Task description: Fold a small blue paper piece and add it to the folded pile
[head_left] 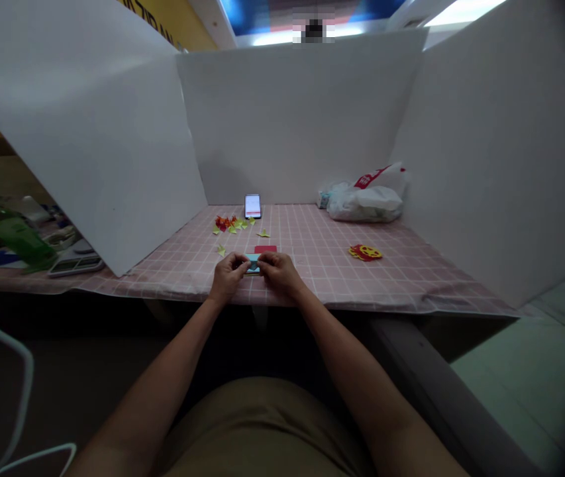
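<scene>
My left hand (228, 273) and my right hand (279, 271) meet near the table's front edge. Between them is a small piece of blue paper (253, 265), pinched by the fingertips of both. It looks folded, though the fingers cover its sides. Under or just behind it shows a lighter blue surface, probably more paper. A flat red piece (265, 249) lies just beyond my hands. Left of it rests a small yellow-green folded paper shape (221, 250). Another yellow folded paper shape (263, 233) lies farther back.
Several red, orange and yellow folded papers (227, 224) cluster at back left, beside a propped-up phone (252, 206). Yellow and red flat cut-outs (365, 252) lie to the right. A white plastic bag (366, 202) stands at back right. White panels (302, 126) enclose the checked tablecloth (312, 265).
</scene>
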`<state>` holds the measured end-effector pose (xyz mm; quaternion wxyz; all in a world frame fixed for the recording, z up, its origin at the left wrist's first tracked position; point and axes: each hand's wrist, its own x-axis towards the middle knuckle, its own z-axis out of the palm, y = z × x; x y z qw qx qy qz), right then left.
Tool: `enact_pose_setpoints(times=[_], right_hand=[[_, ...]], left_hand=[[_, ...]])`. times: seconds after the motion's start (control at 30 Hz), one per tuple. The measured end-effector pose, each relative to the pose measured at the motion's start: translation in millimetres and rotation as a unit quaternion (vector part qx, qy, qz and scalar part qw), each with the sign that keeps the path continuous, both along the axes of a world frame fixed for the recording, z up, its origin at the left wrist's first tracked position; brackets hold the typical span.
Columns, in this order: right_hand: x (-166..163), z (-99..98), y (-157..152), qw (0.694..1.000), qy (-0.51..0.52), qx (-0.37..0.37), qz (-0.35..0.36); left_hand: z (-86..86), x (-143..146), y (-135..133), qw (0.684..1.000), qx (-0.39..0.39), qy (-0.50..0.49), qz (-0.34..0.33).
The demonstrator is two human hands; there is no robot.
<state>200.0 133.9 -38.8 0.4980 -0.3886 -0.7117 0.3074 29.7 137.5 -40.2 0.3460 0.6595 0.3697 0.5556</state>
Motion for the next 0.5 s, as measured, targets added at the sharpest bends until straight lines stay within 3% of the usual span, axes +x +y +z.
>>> enact_pose_setpoints(times=[0.5], right_hand=[[-0.6,3.7,-2.1,0.999,-0.039,0.018,-0.01]], left_hand=[[0.5,3.9,-0.5,1.0,0.005,0.002,-0.011]])
